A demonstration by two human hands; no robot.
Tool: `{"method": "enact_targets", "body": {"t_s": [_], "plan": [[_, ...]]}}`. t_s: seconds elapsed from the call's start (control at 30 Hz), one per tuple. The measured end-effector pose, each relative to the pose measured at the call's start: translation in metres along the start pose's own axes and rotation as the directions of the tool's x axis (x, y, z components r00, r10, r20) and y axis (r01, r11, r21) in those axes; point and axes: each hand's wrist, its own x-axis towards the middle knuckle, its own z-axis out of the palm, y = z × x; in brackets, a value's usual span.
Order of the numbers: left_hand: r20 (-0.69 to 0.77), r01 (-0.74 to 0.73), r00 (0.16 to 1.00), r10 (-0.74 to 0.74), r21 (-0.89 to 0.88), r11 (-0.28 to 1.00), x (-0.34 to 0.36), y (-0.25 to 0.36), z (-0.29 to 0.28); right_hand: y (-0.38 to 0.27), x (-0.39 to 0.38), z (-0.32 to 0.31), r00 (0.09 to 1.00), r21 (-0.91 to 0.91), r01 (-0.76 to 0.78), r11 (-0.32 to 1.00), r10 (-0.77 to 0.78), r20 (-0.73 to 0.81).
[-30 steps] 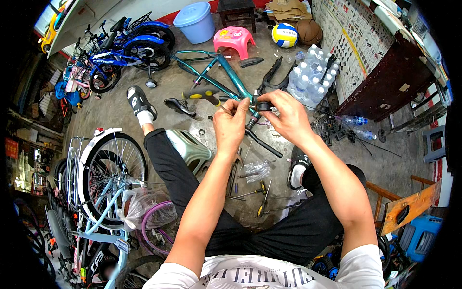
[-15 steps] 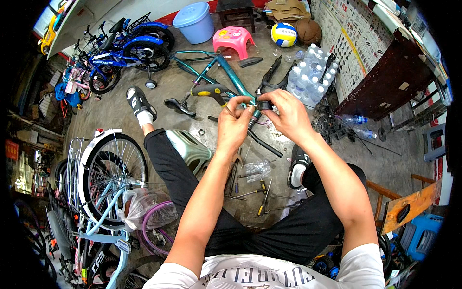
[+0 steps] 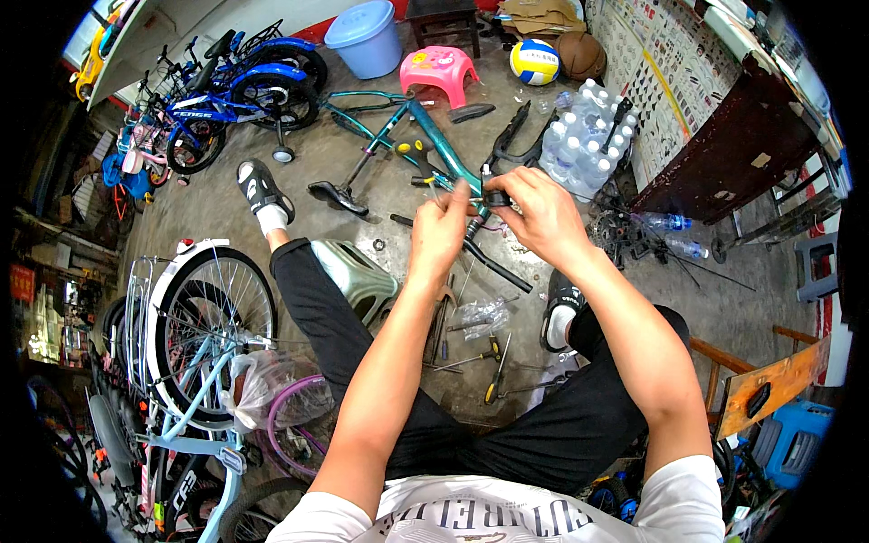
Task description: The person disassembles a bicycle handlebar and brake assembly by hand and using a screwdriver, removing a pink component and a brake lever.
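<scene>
My left hand (image 3: 436, 237) is closed around the shaft of a T-handled driver with a yellow-and-black grip (image 3: 415, 157); its fingertips are slightly smeared by motion. My right hand (image 3: 550, 219) pinches a small dark bicycle part (image 3: 495, 197), whose exact kind I cannot make out. The two hands are close together, with the driver's tip side towards the dark part; the contact is hidden by fingers. Below and beyond them lies a teal bicycle frame (image 3: 436, 140) on the floor, with a black handlebar (image 3: 498, 266) by its near end.
Hand tools (image 3: 493, 380) and a clear plastic bag (image 3: 482, 319) lie between my legs. A pale green stool (image 3: 358, 281) stands left of them. Packed water bottles (image 3: 584, 140) are at far right, a black fork (image 3: 514, 136) beside them. A light-blue bicycle (image 3: 195, 407) stands at left.
The driver's grip has turned and swung slightly right and up, showing a different side. My left fingers have shifted around it; my right hand has hardly moved.
</scene>
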Motion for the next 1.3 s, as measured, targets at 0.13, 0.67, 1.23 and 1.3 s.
{"method": "enact_targets", "body": {"t_s": [0.13,0.67,1.23,1.3], "plan": [[-0.028,-0.147,0.989,0.148,0.042,0.988,0.001,-0.019,0.000,0.000,-0.001,0.003,0.999,0.015,0.037,0.999,-0.038,0.016],[-0.018,-0.317,0.939,0.342,0.333,0.888,-0.035,-0.026,-0.005,-0.001,-0.018,0.019,0.884,-0.266,0.160,0.951,-0.019,0.466],[0.102,0.166,0.985,-0.141,-0.316,0.934,-0.067,-0.079,-0.039,0.073,-0.057,0.015,0.921,-0.278,-0.017,0.961,0.123,0.369],[0.125,0.195,0.979,-0.164,-0.308,0.931,-0.069,-0.084,-0.038,0.063,-0.054,0.016,0.971,-0.334,0.036,0.942,0.047,0.236]]}}
